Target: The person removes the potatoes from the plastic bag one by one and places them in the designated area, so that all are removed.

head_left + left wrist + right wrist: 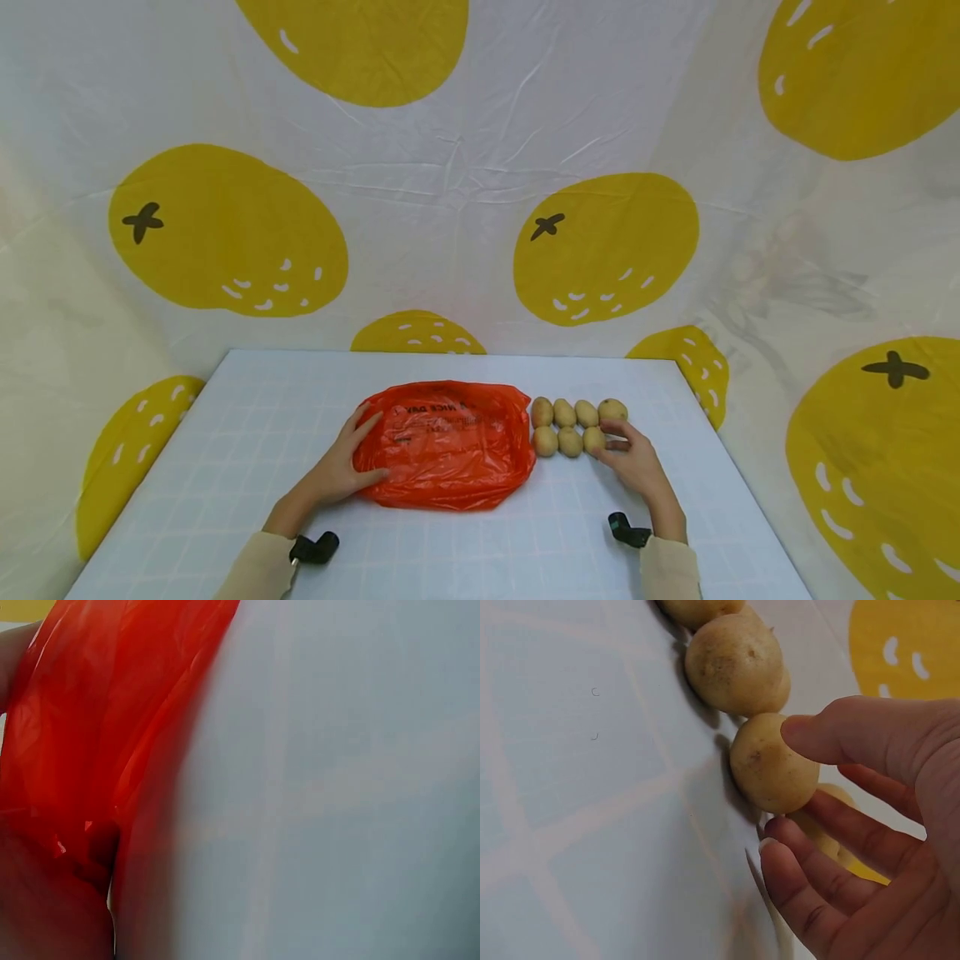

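Note:
A red plastic bag (450,450) with dark printing lies spread on the table. My left hand (347,461) rests on its left end, thumb and fingers spread apart; in the left wrist view, red film (97,712) fills the left side and partly hides the hand. Right of the bag, several potatoes (564,412) stand close together in two rows. My right hand (633,461) is at the right end of the front row, where thumb and index finger pinch a potato (769,769) from both sides. That potato sits on the table beside another potato (731,664).
Under everything is a pale blue table (450,558) with a faint grid. Behind it hangs a white cloth (450,250) printed with large yellow fruit. Each wrist carries a small black camera, the left camera (315,547) and the right camera (628,531).

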Demonstrator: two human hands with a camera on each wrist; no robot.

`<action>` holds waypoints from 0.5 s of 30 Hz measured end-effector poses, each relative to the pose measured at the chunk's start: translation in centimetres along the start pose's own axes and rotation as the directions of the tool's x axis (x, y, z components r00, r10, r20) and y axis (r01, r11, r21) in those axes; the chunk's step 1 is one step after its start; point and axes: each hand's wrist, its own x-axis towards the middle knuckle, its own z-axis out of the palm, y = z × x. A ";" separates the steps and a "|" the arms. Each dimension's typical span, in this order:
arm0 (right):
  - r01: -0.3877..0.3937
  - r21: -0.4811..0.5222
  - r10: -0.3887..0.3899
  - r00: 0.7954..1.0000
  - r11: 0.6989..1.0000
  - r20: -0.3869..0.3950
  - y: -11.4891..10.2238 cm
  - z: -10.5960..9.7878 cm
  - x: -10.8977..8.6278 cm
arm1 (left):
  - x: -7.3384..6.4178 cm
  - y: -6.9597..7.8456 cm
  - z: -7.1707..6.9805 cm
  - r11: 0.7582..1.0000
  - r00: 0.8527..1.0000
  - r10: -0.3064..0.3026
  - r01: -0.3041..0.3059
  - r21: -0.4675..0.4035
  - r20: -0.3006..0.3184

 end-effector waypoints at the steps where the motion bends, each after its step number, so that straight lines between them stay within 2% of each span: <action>1: 0.002 0.005 -0.002 1.000 1.000 -0.001 0.0 -0.1 0.0 | 0.0 0.0 0.0 1.000 1.000 0.006 -0.006 0.001 -0.002; 10: 0.003 -0.037 -0.003 1.000 0.999 0.008 -0.5 -0.6 0.0 | -0.1 -0.2 -0.9 0.991 0.990 0.131 -0.132 -0.034 -0.045; 15: 0.021 -0.076 -0.021 1.000 0.997 0.003 -1.0 -1.2 0.0 | -0.2 -0.3 -1.8 0.987 0.986 0.157 -0.158 -0.010 -0.060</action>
